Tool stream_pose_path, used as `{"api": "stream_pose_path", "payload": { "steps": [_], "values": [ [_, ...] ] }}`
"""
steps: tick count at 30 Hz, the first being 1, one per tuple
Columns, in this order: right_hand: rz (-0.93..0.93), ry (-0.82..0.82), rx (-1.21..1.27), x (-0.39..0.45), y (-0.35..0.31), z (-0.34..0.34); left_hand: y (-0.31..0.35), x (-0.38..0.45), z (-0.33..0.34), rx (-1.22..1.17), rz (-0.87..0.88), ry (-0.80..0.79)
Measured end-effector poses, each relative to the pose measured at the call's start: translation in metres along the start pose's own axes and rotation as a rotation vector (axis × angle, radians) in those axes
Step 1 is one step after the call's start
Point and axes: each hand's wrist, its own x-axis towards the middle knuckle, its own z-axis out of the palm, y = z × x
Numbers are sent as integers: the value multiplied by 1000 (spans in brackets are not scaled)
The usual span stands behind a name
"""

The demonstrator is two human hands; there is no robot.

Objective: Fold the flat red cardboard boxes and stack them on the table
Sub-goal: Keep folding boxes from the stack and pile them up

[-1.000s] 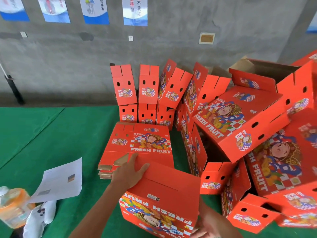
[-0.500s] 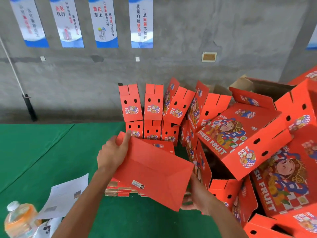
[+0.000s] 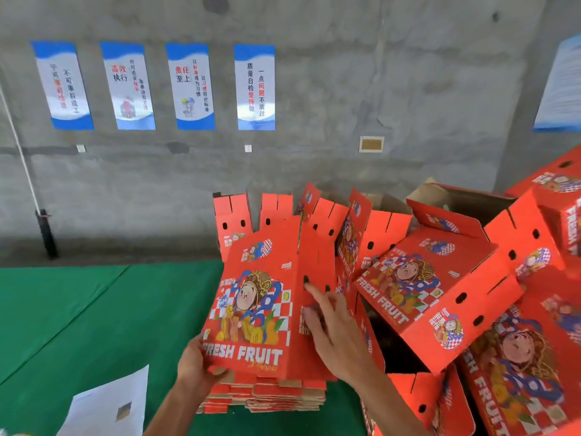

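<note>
Presently, one red box [image 3: 261, 297] is held upright above the pile of flat boxes [image 3: 267, 396] on the green table [image 3: 78, 309].
Left hand [image 3: 196, 368] grips its lower corner; right hand [image 3: 334, 335] lies with straight fingers against its side panel. Front panel reads "FRESH FRUIT" under a cartoon figure. Folded boxes [image 3: 434, 294] stand alongside, same print.

We are viewing a red box [image 3: 261, 306] bearing a blue-and-white checkered cartoon panel and white "FRESH FRUIT" lettering. We are also noting a green table cover [image 3: 94, 309], a white paper sheet [image 3: 107, 404], and blue-and-white posters [image 3: 191, 86] on a grey wall [image 3: 408, 89].
</note>
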Motion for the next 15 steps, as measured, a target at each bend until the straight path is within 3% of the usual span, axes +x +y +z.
{"api": "stream_pose_path", "payload": {
  "steps": [5,10,15],
  "values": [
    [-71,-21,-165,2,1,-10,-15,3,46,33,57,-62],
    [-152,35,-319,6,6,-28,-18,-38,133,208,362,-49],
    [-207,236,-380,15,17,-85,-24,-69,214,224,417,-336]
  ]
}}
